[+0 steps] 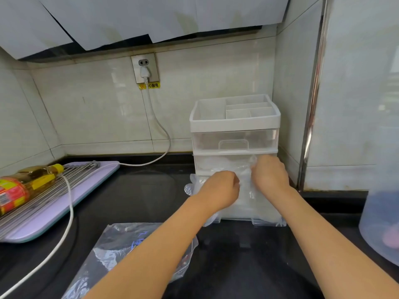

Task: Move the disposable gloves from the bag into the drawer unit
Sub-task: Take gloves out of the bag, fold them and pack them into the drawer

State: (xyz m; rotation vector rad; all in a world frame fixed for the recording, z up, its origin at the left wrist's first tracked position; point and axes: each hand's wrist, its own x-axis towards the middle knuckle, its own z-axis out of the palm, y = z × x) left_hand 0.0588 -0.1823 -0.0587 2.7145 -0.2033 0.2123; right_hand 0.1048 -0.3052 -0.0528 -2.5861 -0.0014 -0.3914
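Observation:
A white and clear drawer unit (235,124) stands at the back right of the black counter. Its lowest drawer (268,221) is pulled out toward me. Clear disposable gloves (245,186) lie bunched in that drawer, some spilling over its left edge. My left hand (220,188) is curled with its fingers on the gloves over the drawer. My right hand (269,171) is curled round the gloves just in front of the unit. The clear plastic bag (121,242) lies flat on the counter near me, partly under my left forearm.
A lilac board (49,214) at the left carries a metal rack and a lying oil bottle (26,182). A white cable (69,208) runs from the wall socket across the counter. A translucent blue container (380,225) stands at the right edge.

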